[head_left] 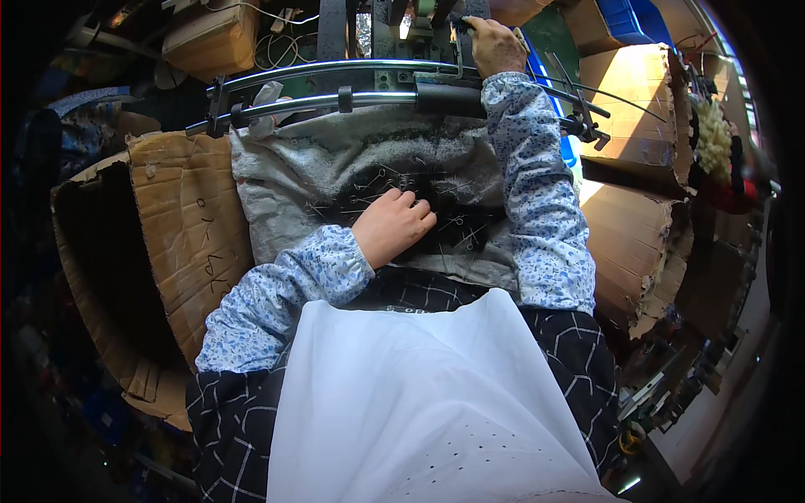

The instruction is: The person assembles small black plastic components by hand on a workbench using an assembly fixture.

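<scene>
My left hand [394, 225] rests low over a grey cloth sack [289, 172], its fingers curled down among several thin metal pins [457, 222] with small looped ends. The fingertips are partly hidden, so whatever they pinch cannot be made out. Around the pins the sack is stained black. Farther off, my right hand [497, 48] is closed beside the machine [394, 50] at the top. A small dark, bristly thing [459, 23] sticks out at its fingers; its kind is unclear. Both forearms wear blue-flowered sleeves.
Two curved metal rails [293, 106] cross in front of the machine, with a black sleeve on one. An open cardboard box [180, 226] stands at my left, more cardboard [633, 243] at my right. A blue bin [629, 21] and white cables [281, 42] lie beyond.
</scene>
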A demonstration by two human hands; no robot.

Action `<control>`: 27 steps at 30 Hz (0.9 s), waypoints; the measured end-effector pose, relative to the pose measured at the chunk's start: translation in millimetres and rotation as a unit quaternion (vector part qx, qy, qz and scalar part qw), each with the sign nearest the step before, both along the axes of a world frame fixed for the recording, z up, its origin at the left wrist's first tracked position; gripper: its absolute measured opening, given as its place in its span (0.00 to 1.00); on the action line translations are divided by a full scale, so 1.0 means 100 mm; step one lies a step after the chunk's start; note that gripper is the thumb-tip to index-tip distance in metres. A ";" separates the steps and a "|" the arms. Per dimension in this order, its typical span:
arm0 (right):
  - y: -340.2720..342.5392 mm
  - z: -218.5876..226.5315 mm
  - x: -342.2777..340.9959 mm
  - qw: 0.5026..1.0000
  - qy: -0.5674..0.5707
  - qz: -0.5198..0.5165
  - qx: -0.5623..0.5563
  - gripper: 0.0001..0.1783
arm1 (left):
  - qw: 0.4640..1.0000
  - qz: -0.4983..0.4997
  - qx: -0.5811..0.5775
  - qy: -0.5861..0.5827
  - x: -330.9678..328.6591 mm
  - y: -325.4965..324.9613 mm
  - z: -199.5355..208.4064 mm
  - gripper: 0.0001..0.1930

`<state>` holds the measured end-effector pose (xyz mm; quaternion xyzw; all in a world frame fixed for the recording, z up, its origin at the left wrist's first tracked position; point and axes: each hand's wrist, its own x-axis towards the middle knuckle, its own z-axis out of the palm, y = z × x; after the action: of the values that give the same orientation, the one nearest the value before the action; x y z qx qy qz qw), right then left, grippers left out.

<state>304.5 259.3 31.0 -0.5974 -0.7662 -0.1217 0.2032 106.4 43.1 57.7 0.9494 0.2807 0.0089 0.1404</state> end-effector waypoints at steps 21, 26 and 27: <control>-0.17 0.16 0.13 0.994 -0.024 -0.078 -0.076 0.21 | 0.905 0.124 -0.213 -0.347 -0.66 0.25 0.71 0.22; -0.17 0.09 0.02 0.995 -0.013 -0.073 -0.065 0.19 | 0.840 0.121 -0.148 -0.507 -0.87 0.37 0.68 0.23; -0.16 0.06 -0.04 0.998 -0.004 -0.063 -0.029 0.16 | 0.808 0.141 -0.170 -0.546 -0.89 0.37 0.67 0.23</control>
<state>300.9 243.3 37.1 -0.6497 -0.7310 -0.1141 0.1746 17.8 80.1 124.8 0.6994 0.2855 0.4972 0.4269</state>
